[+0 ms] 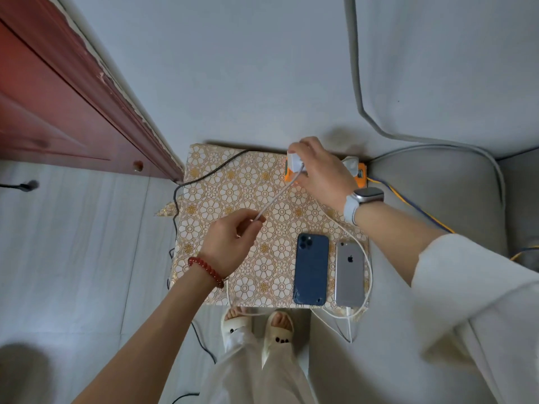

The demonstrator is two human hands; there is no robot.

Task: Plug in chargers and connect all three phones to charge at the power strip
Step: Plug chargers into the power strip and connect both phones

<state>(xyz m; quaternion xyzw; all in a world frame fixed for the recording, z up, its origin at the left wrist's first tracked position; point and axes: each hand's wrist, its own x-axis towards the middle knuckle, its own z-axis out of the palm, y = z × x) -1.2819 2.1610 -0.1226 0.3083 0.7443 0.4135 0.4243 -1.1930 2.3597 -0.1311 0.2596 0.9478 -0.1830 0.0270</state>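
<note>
Third charger going in at the power strip; two phones lie on the patterned table.

From my feed, all relative to the patterned table [221, 182]: at its near edge I see slippered feet [256, 323]. On its near-right part the blue phone [311, 269] and the silver phone [350, 274] lie face down, side by side; a white cable [369, 275] loops past the silver one's right side to its near end. Over the table's middle, left hand [230, 246] pinches a second white cable [274, 199] between thumb and fingers, other fingers curled. That cable runs up to the white charger [295, 163] at the far-right edge, where right hand [318, 167] grips the charger over the orange power strip [361, 174]. Can't tell if it's seated. Another white plug [350, 164] sits in the strip just right of the hand. Third phone: can't see it.
</note>
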